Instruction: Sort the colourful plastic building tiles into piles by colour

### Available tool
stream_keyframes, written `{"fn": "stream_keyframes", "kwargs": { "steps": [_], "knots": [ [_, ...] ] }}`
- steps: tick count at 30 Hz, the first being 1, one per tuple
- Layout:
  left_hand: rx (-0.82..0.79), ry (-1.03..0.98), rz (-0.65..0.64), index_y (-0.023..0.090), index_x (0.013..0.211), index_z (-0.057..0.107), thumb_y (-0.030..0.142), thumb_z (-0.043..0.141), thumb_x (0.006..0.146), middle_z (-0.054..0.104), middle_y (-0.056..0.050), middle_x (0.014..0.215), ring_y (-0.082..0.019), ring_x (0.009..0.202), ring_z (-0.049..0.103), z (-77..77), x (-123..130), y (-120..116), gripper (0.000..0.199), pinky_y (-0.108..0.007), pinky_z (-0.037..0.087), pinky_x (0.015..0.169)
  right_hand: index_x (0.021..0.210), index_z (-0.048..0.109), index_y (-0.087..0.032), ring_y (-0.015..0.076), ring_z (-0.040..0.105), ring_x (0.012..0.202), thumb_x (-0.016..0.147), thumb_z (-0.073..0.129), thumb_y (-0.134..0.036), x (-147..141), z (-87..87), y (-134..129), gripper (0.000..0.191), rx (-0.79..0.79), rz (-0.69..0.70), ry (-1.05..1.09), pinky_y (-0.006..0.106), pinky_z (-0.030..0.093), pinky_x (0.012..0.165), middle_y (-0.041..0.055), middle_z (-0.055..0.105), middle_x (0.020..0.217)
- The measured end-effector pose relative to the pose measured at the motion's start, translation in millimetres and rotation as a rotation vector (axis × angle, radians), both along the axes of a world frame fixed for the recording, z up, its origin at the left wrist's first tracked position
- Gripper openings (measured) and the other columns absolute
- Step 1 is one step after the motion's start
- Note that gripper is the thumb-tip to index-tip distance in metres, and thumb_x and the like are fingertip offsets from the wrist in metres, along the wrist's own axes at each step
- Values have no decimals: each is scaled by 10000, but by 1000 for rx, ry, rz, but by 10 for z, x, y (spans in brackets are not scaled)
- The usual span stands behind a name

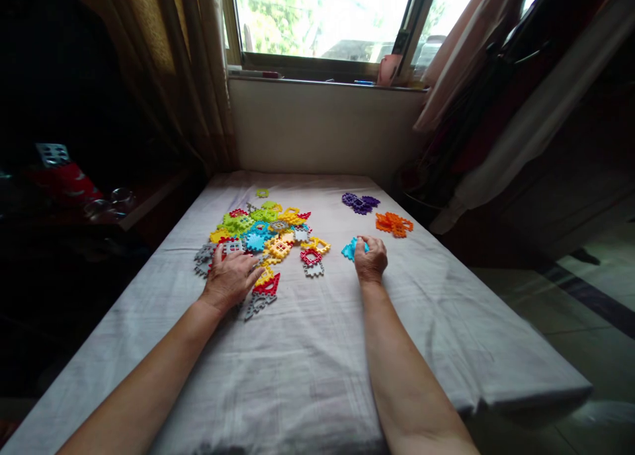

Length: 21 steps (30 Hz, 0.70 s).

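Observation:
A mixed heap of flat, notched plastic building pieces in green, yellow, blue, red and grey lies left of the middle of the cloth. My left hand rests on the near left side of this heap, fingers spread and palm down. To the right, my right hand is closed with its fingertips at a blue building piece close to the cloth; the fingers partly cover it. Beyond that hand lie a purple group of pieces and an orange group.
A white cloth covers the table. One light green piece lies alone near the far edge. Past the table are a wall and window, a curtain at left and hanging clothes at right. Glasses stand on a left-hand surface.

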<state>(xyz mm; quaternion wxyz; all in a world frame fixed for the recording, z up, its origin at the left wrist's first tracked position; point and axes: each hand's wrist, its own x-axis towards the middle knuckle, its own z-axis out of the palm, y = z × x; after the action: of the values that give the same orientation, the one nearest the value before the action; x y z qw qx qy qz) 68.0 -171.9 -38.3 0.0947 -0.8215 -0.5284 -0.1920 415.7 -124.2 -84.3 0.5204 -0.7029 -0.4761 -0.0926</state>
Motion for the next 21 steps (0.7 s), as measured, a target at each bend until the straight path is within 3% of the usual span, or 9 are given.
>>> {"fn": "stream_keyframes", "kwargs": {
  "steps": [5,8,11,16,21],
  "knots": [
    [-50,57,145,260,1114,713,381,526,918,708,-100,1262,-315,1228,589,172,-12,332,297,-594,204,1179,868,726,-177,250,643,966,879,500,-278,-34,8,-18,248,33,50,0,386,491,934,121,713,960],
    [-178,158,209,245,1290,641,380,594,866,573,-118,1472,-346,1396,448,241,33,590,447,-602,177,1184,862,722,-180,249,644,961,869,501,-265,0,1,-13,237,41,45,18,389,493,937,117,715,951],
    [-306,229,189,267,1308,628,397,623,837,601,-99,1446,-345,1394,453,268,79,766,489,-618,125,1189,859,721,-180,252,645,954,864,503,-265,40,-9,-9,234,46,27,37,389,500,928,117,714,939],
    [-318,217,167,278,1240,669,393,648,799,679,-94,1330,-337,1302,541,291,62,841,457,-606,134,1188,864,724,-172,255,651,956,867,496,-277,62,14,-22,251,43,15,49,386,509,920,126,715,937],
    [-274,143,199,271,1374,575,430,645,805,631,-105,1393,-330,1303,545,352,-54,796,595,-527,299,1148,888,729,-168,247,668,933,876,474,-287,-37,129,-64,282,18,64,76,383,516,904,129,729,945]
  ]
}}
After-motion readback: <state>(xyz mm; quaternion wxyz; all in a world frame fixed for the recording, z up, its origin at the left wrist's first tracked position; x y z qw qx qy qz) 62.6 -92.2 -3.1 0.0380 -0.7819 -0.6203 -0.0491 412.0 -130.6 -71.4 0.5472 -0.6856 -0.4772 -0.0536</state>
